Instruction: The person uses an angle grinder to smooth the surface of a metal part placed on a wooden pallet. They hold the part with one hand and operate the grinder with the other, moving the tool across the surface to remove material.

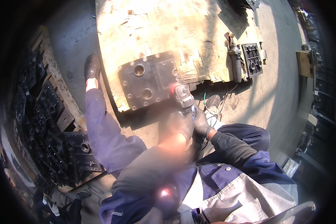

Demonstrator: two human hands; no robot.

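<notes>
My left hand [182,123] and my right hand [203,123], both in dark gloves, are closed around the body of an angle grinder [182,93]. Its grey gear head touches or nearly touches the right edge of a black metal cover plate [142,81]; glare hides the exact contact. The plate lies flat near the front edge of a worn wooden tabletop [168,25]. It has two large round holes, raised lettering and several bolt holes around its rim. Haze blurs my left hand and forearm.
Another angle grinder [235,63] lies at the tabletop's right, beside a smaller ribbed black plate [252,60]. Cables [221,105] trail to the floor near my right shoe [213,101]. Black plates [50,134] pile up on a wooden pallet [63,84] at left. Another person's shoe [83,195] shows lower left.
</notes>
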